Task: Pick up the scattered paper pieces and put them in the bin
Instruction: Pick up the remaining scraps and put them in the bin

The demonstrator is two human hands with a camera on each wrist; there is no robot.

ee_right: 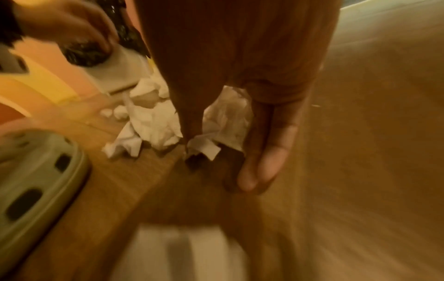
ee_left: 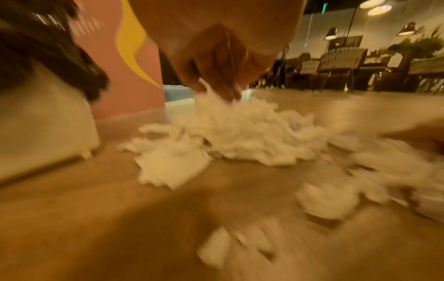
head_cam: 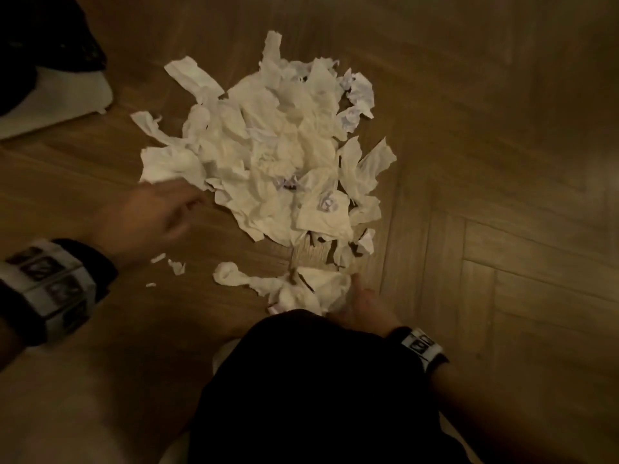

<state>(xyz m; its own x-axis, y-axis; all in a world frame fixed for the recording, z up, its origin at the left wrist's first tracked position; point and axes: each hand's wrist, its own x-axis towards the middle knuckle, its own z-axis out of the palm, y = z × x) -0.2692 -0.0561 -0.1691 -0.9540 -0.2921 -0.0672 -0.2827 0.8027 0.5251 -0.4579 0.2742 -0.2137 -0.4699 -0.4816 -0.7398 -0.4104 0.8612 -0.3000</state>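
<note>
A heap of torn white paper pieces (head_cam: 278, 155) (ee_left: 240, 133) lies on the wooden floor. A smaller clump (head_cam: 301, 289) (ee_right: 228, 116) sits nearer me, with a few scraps (head_cam: 176, 266) to its left. My left hand (head_cam: 194, 209) (ee_left: 221, 91) is blurred at the heap's left edge, fingertips bunched downward and touching paper; whether they pinch any is unclear. My right hand (head_cam: 358, 303) (ee_right: 220, 166) lies low on the floor beside the small clump, with straight fingers (ee_right: 264, 152) and the thumb on either side of it. The white bin (head_cam: 57, 98) (ee_left: 43, 123) (ee_right: 120, 74) with a black liner stands at the far left.
My dark-clad knee (head_cam: 318, 380) hides the floor just below the small clump. A grey-green slipper with holes (ee_right: 36, 180) lies left of the right hand. A pink and yellow wall (ee_left: 129, 76) rises behind the bin. Bare herringbone floor (head_cam: 502, 229) stretches to the right.
</note>
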